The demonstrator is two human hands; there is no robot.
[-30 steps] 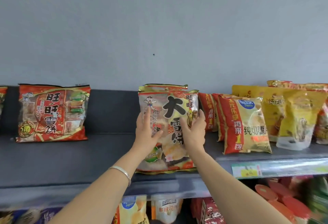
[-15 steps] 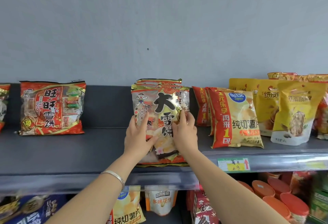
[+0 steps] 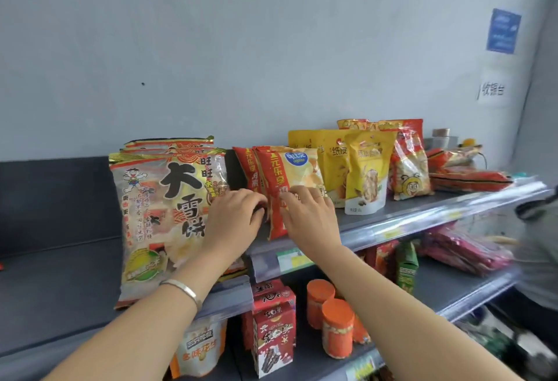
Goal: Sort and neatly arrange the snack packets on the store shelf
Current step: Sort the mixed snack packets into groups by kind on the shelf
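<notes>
A stack of large rice cracker packets [image 3: 169, 187] leans upright on the grey top shelf [image 3: 422, 217], with nothing holding it. Just right of it stand two red and yellow chip packets, one [image 3: 302, 166] in front and one [image 3: 244, 163] behind. My left hand [image 3: 235, 217], with a silver bracelet on the wrist, curls its fingers at the front chip packet's left edge. Over that packet's lower front, my right hand [image 3: 308, 214] lies with its fingers spread. Yellow pouches [image 3: 367, 169] stand further right.
A red bee-print packet [image 3: 407, 169] and flat red packets [image 3: 468, 175] fill the shelf's right end. Below are red boxes [image 3: 271, 335], orange-lidded jars [image 3: 336, 329] and a peanut pouch [image 3: 199, 347]. A blurred person [image 3: 540, 244] stands at the right edge.
Both hands let go of the rice cracker packet, which stays upright, and moved right onto the front chip packet. My view swung right and closer.
</notes>
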